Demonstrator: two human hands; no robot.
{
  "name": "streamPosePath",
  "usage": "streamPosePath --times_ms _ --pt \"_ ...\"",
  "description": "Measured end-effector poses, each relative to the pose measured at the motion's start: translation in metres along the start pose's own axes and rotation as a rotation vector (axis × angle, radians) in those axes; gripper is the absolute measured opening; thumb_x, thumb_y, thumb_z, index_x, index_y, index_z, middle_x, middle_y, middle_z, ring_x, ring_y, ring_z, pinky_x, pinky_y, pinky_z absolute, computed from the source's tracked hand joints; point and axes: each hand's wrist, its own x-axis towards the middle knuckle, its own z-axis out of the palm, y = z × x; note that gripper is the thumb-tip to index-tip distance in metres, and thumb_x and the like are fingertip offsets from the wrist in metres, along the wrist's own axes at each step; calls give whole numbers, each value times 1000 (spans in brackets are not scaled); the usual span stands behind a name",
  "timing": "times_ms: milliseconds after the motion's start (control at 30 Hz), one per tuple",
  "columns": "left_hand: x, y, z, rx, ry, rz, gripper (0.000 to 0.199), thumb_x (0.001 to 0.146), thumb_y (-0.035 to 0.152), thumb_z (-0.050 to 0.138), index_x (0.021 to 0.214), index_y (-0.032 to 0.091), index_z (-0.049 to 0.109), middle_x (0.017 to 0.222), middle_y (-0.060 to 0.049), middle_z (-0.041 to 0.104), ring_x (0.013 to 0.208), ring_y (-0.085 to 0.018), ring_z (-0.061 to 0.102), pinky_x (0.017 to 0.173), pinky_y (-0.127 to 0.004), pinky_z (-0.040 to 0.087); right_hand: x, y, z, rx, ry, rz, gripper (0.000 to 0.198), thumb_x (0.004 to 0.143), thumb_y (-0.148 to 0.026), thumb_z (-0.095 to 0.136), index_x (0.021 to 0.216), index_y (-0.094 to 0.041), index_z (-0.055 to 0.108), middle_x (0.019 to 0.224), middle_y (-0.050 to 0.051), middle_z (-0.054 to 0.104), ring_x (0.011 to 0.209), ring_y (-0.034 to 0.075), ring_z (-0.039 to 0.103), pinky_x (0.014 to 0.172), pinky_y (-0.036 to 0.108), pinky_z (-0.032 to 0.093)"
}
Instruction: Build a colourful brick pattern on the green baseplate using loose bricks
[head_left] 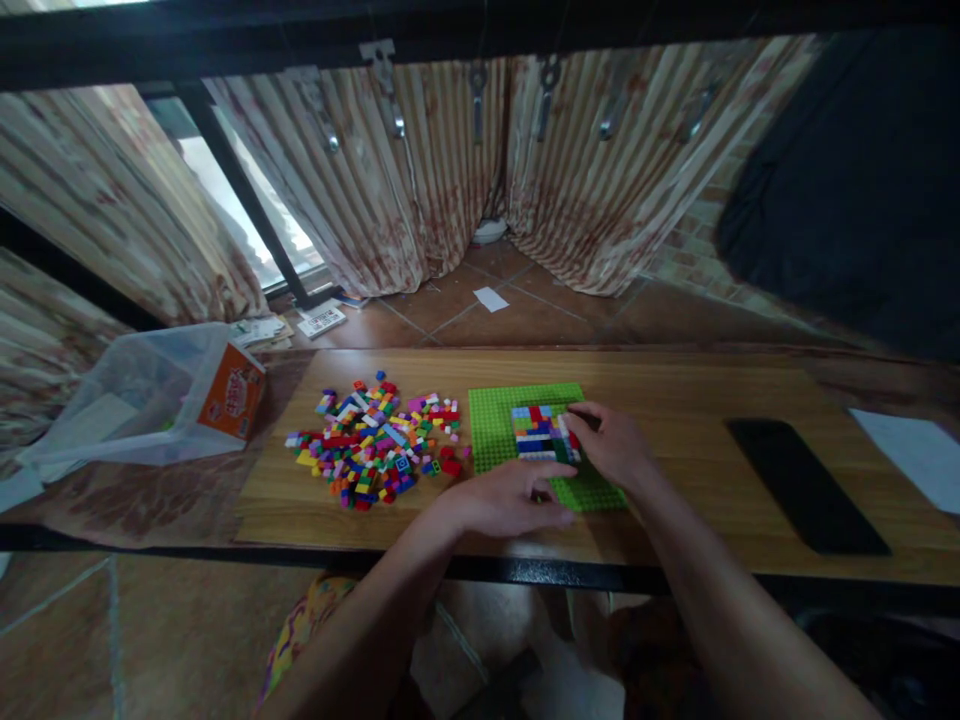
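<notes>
A green building-brick baseplate [491, 425] lies on the wooden board, and a block of red, blue, white and dark bricks [534, 437] is built up on it. My left hand [514, 495] reaches over the plate's front part, thumb and fingers apart, its fingertips near the front edge of the built bricks. At the right side of the built bricks, my right hand [606, 440] has its fingers bent against them. Whether a loose brick is between those fingers is hidden. A pile of loose coloured bricks [375, 435] spreads left of the plate.
A clear plastic bin [157, 400] with an orange label stands at the far left. On the right lie a black flat rectangular object [806, 485] and a white paper sheet [911, 455]. The board's front edge [525, 570] runs below my forearms. Curtains [420, 180] hang beyond.
</notes>
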Motion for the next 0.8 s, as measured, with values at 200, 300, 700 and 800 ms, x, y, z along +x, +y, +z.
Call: streamPosePath --times_ms 200,300,700,800 --pt "-33 -4 -57 74 223 -97 18 81 26 62 91 14 72 78 -3 68 70 -13 59 64 -23 45 -5 -4 -9 -9 121 -15 31 84 -41 55 96 -19 73 91 11 74 78 25 67 77 41 52" --pt "-55 -6 -82 102 333 -168 13 77 24 63 82 14 71 72 -2 68 65 -12 58 63 -23 45 -5 -5 -13 17 156 -2 28 84 -40 55 91 -20 73 87 10 74 75 24 67 74 38 52" --pt "-59 -10 -74 671 290 -231 17 72 12 59 81 18 72 87 -3 69 74 -15 61 70 -25 45 -1 -10 -14 54 179 1 26 82 -37 55 90 -19 73 86 10 74 73 22 66 74 37 51" --pt "-59 -6 -76 678 283 -171 16 75 11 57 81 17 71 88 -4 67 76 -15 60 72 -25 45 0 -10 -16 67 191 1 26 83 -36 56 90 -18 73 86 10 74 74 22 66 75 37 51"
